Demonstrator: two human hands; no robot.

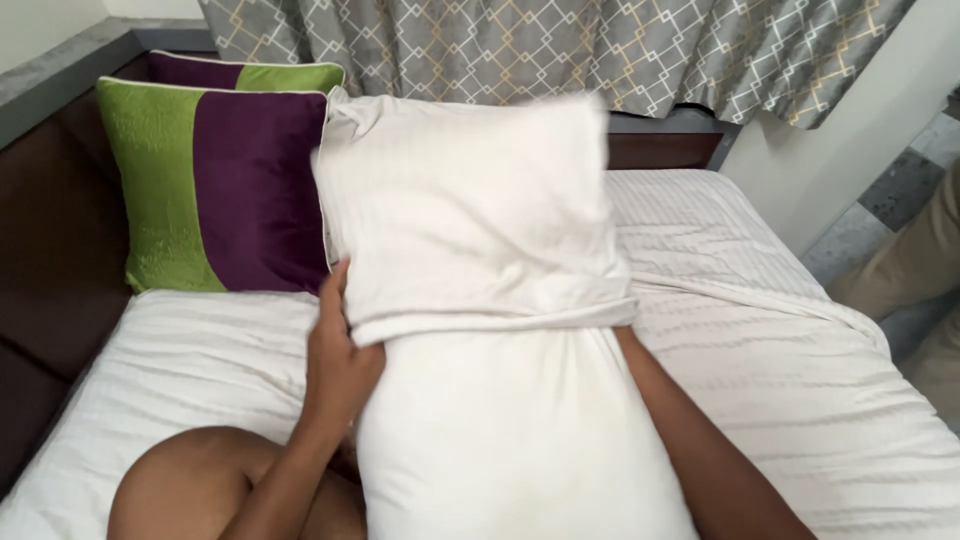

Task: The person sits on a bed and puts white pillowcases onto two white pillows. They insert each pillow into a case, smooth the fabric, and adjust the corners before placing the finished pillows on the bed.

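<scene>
A big white pillow [520, 440] stands upright on the bed in front of me. A white pillowcase [470, 210] covers its upper half, with the bunched open edge across the middle. My left hand [338, 345] grips the left side of the pillowcase edge. My right forearm runs up along the pillow's right side, and my right hand is hidden behind the cloth fold.
A green and purple cushion [215, 195] leans on the dark brown headboard [50, 250], with another behind it. The bed has a white striped sheet [780, 370]. A grey patterned curtain [560, 50] hangs at the back. A person's leg in khaki shows at the right edge.
</scene>
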